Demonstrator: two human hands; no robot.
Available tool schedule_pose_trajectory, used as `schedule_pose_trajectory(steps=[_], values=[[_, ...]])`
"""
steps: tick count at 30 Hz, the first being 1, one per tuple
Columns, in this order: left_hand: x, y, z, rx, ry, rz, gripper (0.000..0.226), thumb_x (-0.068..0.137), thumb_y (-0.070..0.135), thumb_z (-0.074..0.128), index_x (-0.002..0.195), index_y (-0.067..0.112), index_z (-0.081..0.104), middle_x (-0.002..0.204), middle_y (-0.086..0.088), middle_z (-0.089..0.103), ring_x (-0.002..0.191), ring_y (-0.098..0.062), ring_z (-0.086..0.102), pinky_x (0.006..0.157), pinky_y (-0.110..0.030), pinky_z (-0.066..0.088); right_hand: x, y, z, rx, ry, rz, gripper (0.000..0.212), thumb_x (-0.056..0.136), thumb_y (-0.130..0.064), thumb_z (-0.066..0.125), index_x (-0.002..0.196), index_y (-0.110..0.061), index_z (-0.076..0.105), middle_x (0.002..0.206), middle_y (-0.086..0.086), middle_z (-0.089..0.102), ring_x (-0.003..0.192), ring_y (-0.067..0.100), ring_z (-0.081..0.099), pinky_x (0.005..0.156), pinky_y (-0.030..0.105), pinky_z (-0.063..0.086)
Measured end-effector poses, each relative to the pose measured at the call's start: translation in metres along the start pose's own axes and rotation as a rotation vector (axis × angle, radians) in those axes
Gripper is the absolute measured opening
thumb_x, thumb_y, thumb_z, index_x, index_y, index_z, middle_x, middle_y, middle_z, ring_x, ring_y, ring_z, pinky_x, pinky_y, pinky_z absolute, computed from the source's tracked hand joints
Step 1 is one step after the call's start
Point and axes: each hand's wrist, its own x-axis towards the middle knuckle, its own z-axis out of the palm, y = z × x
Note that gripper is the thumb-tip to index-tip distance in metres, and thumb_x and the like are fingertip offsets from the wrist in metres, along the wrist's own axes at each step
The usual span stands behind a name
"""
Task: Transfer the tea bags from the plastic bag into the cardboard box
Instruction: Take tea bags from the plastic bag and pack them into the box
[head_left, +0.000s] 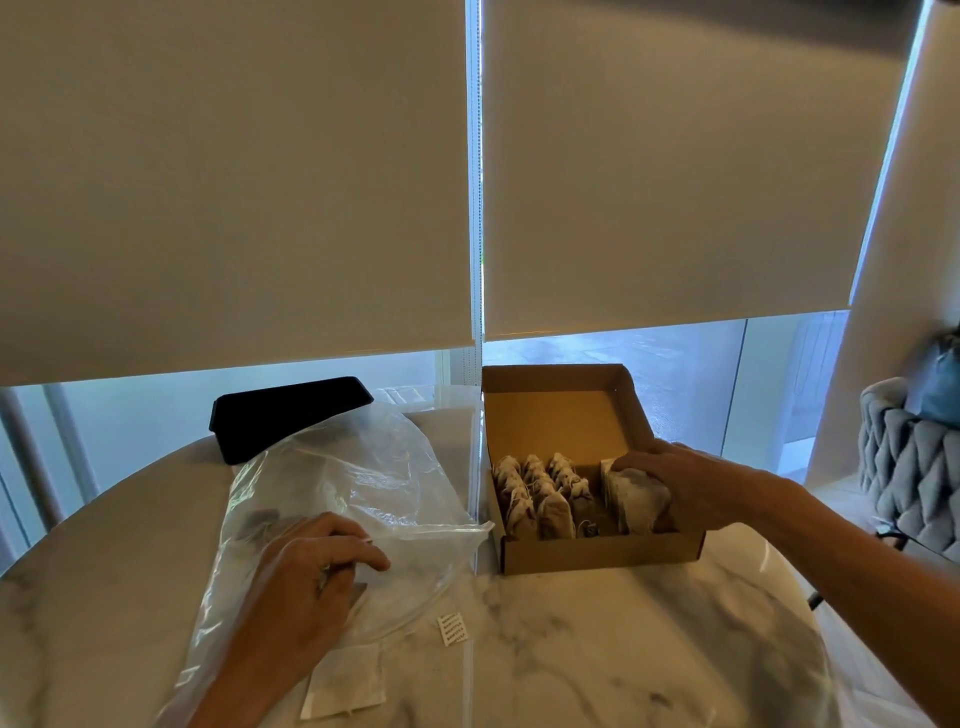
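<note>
So from my feed: the cardboard box (597, 553) sits open on the marble desk (597, 649), plain brown, lid flap standing up at the back. Inside it, toward the left wall, three neat rows of tea bags (540, 493) stand on edge, tan paper with little white strings. The right hand (680, 486) is down in the box's right side, fingers (631, 462) curled around a small bunch of tea bags (636, 499) that look a bit greyer and crumpled, pressed against the box's right wall.

Just left of the box lies the plastic bag (353, 499), clear and wrinkly, puffed up and mostly see-through. The left hand (306, 582) rests on it, palm down with fingers loosely spread, pinning the plastic flat rather than gripping anything. There's a dark smudge inside the bag above that hand, maybe a leftover tea bag, but the plastic blurs it too much to say.

In front of the box, a small white printed sachet (453, 629) lies on the desk, and a flat white packet (345, 683) sits further left of that. Behind the bag, left of the box lid, is a black tray (280, 415).
</note>
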Motion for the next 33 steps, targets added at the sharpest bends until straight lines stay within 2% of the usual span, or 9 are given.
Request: schedule_pose_trajectory(steps=[5,8,12,17,20,24,27,30,33], values=[[0.001,-0.001,0.000,-0.001,-0.003,0.018,0.039,0.066,0.003,0.053,0.063,0.036,0.072,0.077,0.024,0.063,0.088,0.013,0.053,0.074,0.006,0.031,0.002,-0.002,0.001,0.083,0.021,0.024,0.070,0.082,-0.033,0.070,0.140,-0.036,0.030,0.138,-0.005,0.032,0.125,0.019,0.037,0.103,0.027,0.038],[0.000,-0.003,0.002,-0.013,0.003,0.005,0.036,0.065,0.003,0.054,0.062,0.034,0.072,0.088,0.022,0.063,0.088,0.013,0.053,0.073,0.005,0.032,-0.001,0.000,0.000,0.202,0.033,0.006,0.064,0.085,-0.016,0.068,0.138,-0.026,0.034,0.119,-0.014,0.027,0.122,0.016,0.037,0.092,0.001,0.030],[0.000,-0.005,0.002,-0.004,-0.009,-0.016,0.035,0.067,0.007,0.053,0.063,0.037,0.072,0.085,0.024,0.063,0.086,0.009,0.055,0.070,0.001,0.036,-0.007,0.004,-0.004,0.238,0.065,0.039,0.066,0.080,-0.028,0.075,0.136,-0.029,0.041,0.102,-0.020,0.035,0.113,0.017,0.048,0.079,0.003,0.036],[-0.001,-0.007,0.000,0.025,-0.018,-0.041,0.040,0.075,0.001,0.062,0.063,0.038,0.072,0.081,0.024,0.063,0.091,0.009,0.052,0.071,-0.007,0.040,-0.015,-0.013,-0.023,0.435,0.158,0.082,0.070,0.067,-0.027,0.085,0.122,-0.046,0.048,0.111,-0.013,0.043,0.097,0.009,0.047,0.071,0.016,0.044],[-0.002,-0.010,-0.002,0.024,-0.027,-0.063,0.035,0.073,0.008,0.064,0.062,0.041,0.070,0.084,0.024,0.062,0.092,0.008,0.052,0.074,-0.014,0.043,-0.019,-0.040,-0.028,0.543,0.250,-0.014,0.059,0.067,-0.033,0.084,0.109,-0.058,0.050,0.111,-0.022,0.045,0.101,0.008,0.049,0.080,0.019,0.046],[-0.013,-0.010,-0.013,0.057,-0.023,-0.117,0.026,0.068,0.020,0.061,0.063,0.044,0.070,0.087,0.024,0.062,0.095,0.011,0.050,0.079,0.003,0.031,-0.024,-0.093,-0.028,0.610,0.295,-0.143,0.045,0.066,-0.053,0.076,0.105,-0.062,0.057,0.114,-0.029,0.047,0.105,0.005,0.052,0.082,0.019,0.047],[-0.033,-0.016,-0.024,0.138,-0.022,-0.165,0.028,0.070,0.028,0.056,0.075,0.054,0.067,0.093,0.030,0.058,0.093,0.011,0.049,0.078,-0.009,0.039,-0.022,-0.138,-0.020,0.676,0.264,-0.267,0.030,0.070,-0.052,0.074,0.098,-0.056,0.064,0.115,-0.029,0.045,0.109,0.001,0.047,0.091,0.018,0.046],[-0.058,-0.029,-0.032,0.213,0.030,-0.197,0.035,0.068,0.024,0.054,0.090,0.048,0.064,0.094,0.027,0.058,0.085,0.002,0.051,0.072,-0.030,0.050,-0.013,-0.179,-0.006,0.638,0.231,-0.377,0.012,0.076,-0.052,0.068,0.088,-0.052,0.067,0.126,-0.031,0.035,0.120,-0.005,0.032,0.106,0.024,0.034],[-0.070,-0.034,-0.035,0.256,0.082,-0.249,0.031,0.072,0.022,0.051,0.087,0.038,0.072,0.097,0.025,0.059,0.087,-0.003,0.052,0.078,-0.030,0.048,-0.001,-0.205,0.003,0.477,0.222,-0.400,0.016,0.083,-0.053,0.061,0.097,-0.047,0.067,0.141,-0.026,0.026,0.134,0.001,0.012,0.114,0.036,0.013]])
